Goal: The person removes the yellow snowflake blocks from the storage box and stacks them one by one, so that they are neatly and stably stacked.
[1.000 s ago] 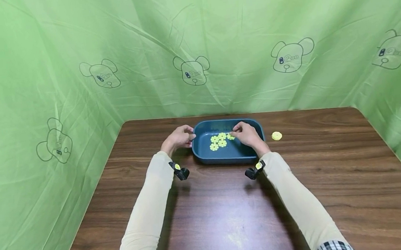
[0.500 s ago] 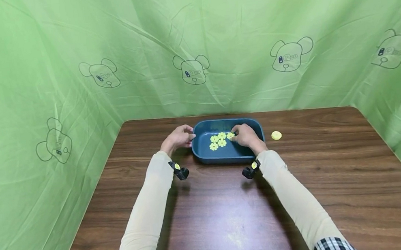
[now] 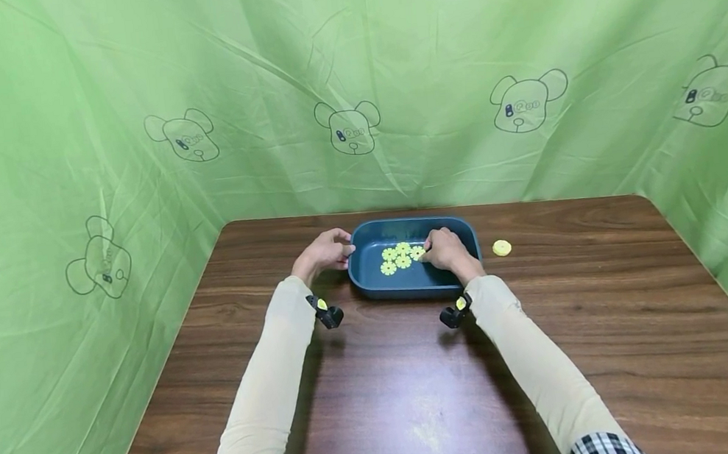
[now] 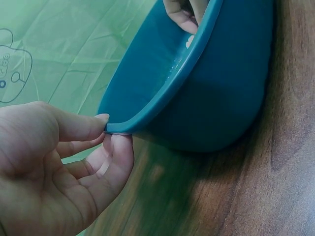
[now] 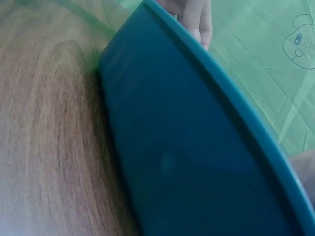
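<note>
My left hand (image 3: 328, 250) pinches the left rim of a blue rectangular tub (image 3: 370, 285) between thumb and fingers; the left wrist view shows this grip on the rim (image 4: 118, 129) closely. Inside the tub lie several yellow flower-shaped pieces (image 3: 404, 260) in a cluster on the bottom. My right hand (image 3: 448, 249) reaches in over the near right side, its fingers bent and its fingertips at the right edge of the rightmost flower-shaped piece (image 3: 416, 252), which they seem to pinch. In the right wrist view the tub's outer wall (image 5: 182, 132) hides most of that hand.
One pale yellow round piece (image 3: 502, 248), perhaps a small stack, lies on the brown wooden table (image 3: 586, 307) right of the tub. A green curtain (image 3: 293, 183) with bear outlines hangs behind and at both sides.
My right hand has come slightly nearer and lower in the tub, and the rightmost flower-shaped piece has shifted a little left and nearer. My left hand stays on the rim.
</note>
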Demonstrator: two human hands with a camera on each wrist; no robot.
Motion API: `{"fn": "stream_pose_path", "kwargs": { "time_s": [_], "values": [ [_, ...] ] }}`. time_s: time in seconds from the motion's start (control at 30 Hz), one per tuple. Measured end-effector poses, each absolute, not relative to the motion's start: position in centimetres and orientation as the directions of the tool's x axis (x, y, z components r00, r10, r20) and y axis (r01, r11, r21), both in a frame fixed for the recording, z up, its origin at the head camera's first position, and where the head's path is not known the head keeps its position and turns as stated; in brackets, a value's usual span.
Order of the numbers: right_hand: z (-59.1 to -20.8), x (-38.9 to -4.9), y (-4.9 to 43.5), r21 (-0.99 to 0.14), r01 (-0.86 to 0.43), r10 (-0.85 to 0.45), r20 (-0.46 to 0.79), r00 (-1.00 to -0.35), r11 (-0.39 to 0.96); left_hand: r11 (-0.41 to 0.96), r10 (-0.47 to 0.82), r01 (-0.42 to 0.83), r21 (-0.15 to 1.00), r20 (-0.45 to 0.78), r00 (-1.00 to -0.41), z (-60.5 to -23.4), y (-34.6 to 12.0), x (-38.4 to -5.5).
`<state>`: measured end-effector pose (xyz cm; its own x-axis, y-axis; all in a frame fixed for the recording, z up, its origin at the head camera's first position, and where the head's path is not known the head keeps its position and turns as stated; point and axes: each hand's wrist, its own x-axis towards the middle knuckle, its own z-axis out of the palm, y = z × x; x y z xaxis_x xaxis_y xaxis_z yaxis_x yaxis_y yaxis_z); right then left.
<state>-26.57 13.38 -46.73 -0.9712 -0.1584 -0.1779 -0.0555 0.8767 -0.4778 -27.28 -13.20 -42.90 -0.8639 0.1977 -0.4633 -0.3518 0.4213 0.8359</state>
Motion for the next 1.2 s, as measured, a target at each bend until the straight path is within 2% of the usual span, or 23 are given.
{"fn": "stream_pose_path", "kwargs": {
  "time_s": [0.23, 0.53, 0.7, 1.0, 1.2],
  "values": [
    [-46.5, -26.6, 13.7, -0.545, -0.032, -0.156, -0.184, -0.970, 0.838, 0.426, 0.197, -0.353, 0.833, -0.467, -0.862, -42.5, -13.1, -27.1],
    [-46.1, -26.2, 14.4, -0.713, 0.072, -0.135, -0.230, -0.964, 0.697, 0.421, 0.204, -0.353, 0.836, -0.466, -0.861, -42.6, -13.1, -27.1],
    [-45.4, -26.1, 14.7, -0.782, 0.076, -0.148, -0.211, -0.966, 0.619, 0.423, 0.200, -0.352, 0.835, -0.464, -0.863, -42.5, -13.2, -27.2],
    [-43.5, -25.9, 15.5, -0.852, 0.071, -0.149, -0.171, -0.974, 0.518, 0.425, 0.202, -0.350, 0.835, -0.465, -0.862, -42.7, -13.3, -27.6],
    [-42.5, -25.9, 16.6, -0.859, 0.090, -0.117, -0.171, -0.978, 0.505, 0.427, 0.199, -0.351, 0.834, -0.465, -0.863, -42.7, -13.3, -27.7]
  ]
}}
